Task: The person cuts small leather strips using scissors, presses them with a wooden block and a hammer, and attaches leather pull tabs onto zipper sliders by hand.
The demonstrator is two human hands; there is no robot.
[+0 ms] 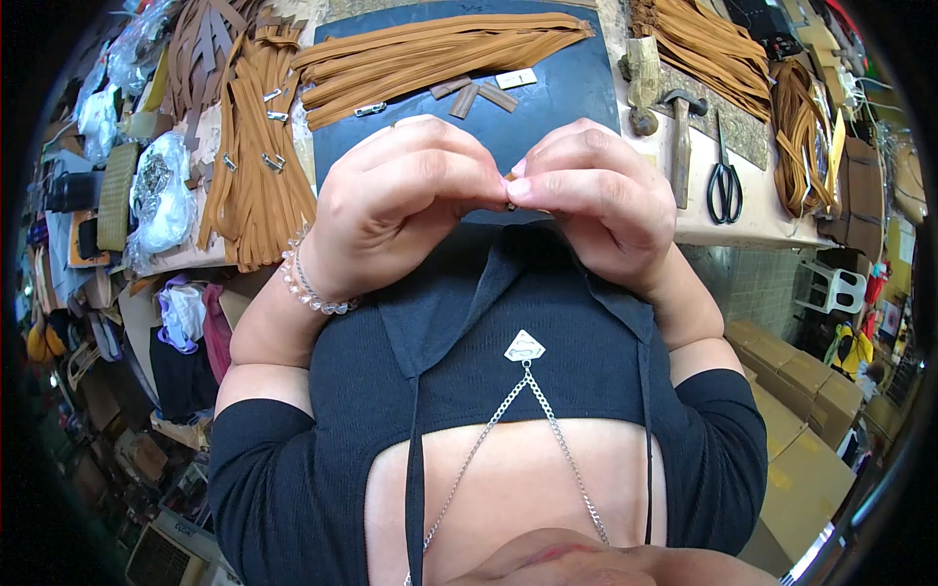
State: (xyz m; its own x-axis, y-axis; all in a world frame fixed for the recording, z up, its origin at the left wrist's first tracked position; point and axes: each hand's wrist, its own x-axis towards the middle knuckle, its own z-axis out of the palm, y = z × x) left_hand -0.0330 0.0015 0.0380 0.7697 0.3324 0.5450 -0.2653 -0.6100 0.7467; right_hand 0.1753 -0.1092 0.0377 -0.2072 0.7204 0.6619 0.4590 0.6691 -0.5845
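Note:
My left hand (405,186) and my right hand (604,186) meet in front of my chest, over the near edge of the dark blue mat (576,98). Thumbs and forefingers are pinched together at the tips. A sliver of brown and a tiny dark, shiny bit show between them, but most of what they hold is hidden. Just beyond lie several short brown strips (464,102), a small white tag (516,78) and a silver zipper slider (370,109). Long tan zipper tapes (440,49) stretch across the mat behind these.
More tan zipper tapes with silver sliders (259,166) drape over the table's left side. A hammer (681,146), black scissors (724,186) and further tape bundles (708,49) lie on the right. Cardboard boxes (796,376) and a white stool (831,286) stand below, right of me.

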